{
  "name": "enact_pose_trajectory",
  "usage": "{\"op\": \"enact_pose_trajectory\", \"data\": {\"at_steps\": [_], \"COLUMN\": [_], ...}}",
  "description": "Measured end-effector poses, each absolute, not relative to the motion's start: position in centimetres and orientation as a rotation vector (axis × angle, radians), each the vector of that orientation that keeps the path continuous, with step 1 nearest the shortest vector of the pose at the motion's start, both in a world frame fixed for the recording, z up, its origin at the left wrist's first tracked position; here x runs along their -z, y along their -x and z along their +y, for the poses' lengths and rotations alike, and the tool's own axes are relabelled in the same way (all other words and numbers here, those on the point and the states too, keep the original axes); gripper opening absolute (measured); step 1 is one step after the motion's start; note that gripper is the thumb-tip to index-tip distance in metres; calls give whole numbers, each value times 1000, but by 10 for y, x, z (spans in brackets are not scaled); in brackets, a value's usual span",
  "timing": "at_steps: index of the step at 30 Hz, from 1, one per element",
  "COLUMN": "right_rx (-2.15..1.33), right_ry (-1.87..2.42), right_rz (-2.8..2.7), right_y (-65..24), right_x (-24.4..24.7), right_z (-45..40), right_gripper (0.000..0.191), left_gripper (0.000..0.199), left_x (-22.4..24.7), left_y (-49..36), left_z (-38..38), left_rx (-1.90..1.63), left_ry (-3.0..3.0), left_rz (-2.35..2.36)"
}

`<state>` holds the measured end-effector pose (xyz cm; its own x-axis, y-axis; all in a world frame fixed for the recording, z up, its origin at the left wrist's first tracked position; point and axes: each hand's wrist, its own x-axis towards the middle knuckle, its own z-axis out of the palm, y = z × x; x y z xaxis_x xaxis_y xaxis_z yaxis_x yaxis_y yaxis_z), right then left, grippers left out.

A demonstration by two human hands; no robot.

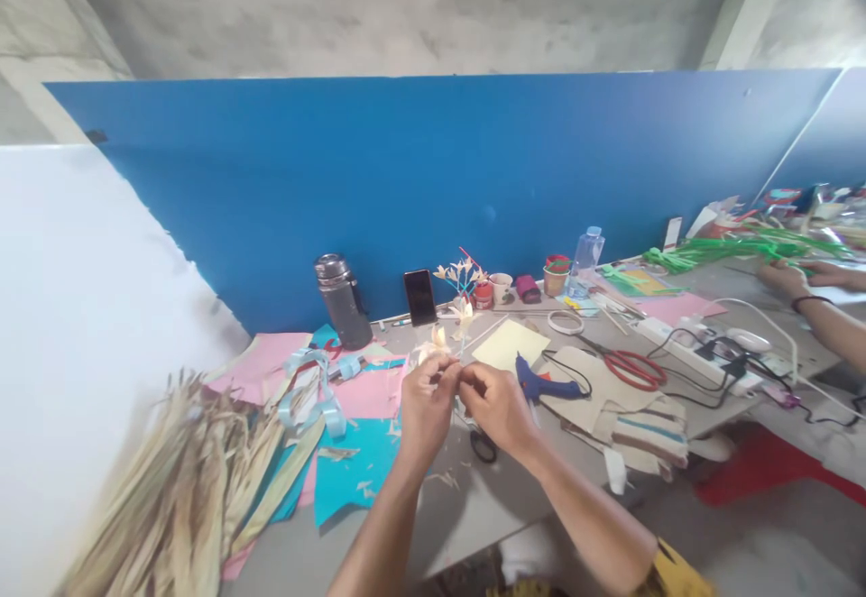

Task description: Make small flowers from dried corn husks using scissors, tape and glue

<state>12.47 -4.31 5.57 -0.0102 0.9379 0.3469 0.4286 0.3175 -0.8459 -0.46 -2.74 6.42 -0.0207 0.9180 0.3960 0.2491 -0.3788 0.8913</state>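
Observation:
My left hand and my right hand meet over the middle of the table, thumbs and fingertips pinched close together. Pale craft flowers rise just beyond the fingertips, and both hands appear to grip their thin stem, whose lower part the fingers hide. A cream bloom stands a little higher on the right. Under my right hand lies a black scissors handle. Just right of that hand rests a blue glue gun. Behind the flowers is a yellow sheet of paper.
Dried husks heap at the left, by blue paper. A thermos, a phone and a bottle line the blue partition. Red-handled scissors and a power strip lie right. A co-worker's hands hold green strips.

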Motion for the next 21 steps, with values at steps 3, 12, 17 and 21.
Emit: {"op": "enact_pose_trajectory", "data": {"at_steps": [3, 12, 17, 21], "right_rx": [-648, -696, -801, -772], "right_ry": [1305, 1258, 1258, 1274], "right_rz": [-1595, -1544, -1524, -1509], "right_y": [-131, -141, -140, -142], "right_x": [-51, -37, -28, -24], "right_z": [-39, -22, -17, -14], "right_gripper": [19, 13, 16, 16], "left_gripper": [22, 20, 16, 20], "left_x": [-61, -47, -36, -27], "left_y": [3, 2, 1, -4], "left_z": [-22, -8, -8, -12], "left_rx": [-1389, -1371, -1369, -1454], "left_ry": [-1673, -1447, -1567, -1715], "left_rz": [1256, 1174, 1199, 1244]}}
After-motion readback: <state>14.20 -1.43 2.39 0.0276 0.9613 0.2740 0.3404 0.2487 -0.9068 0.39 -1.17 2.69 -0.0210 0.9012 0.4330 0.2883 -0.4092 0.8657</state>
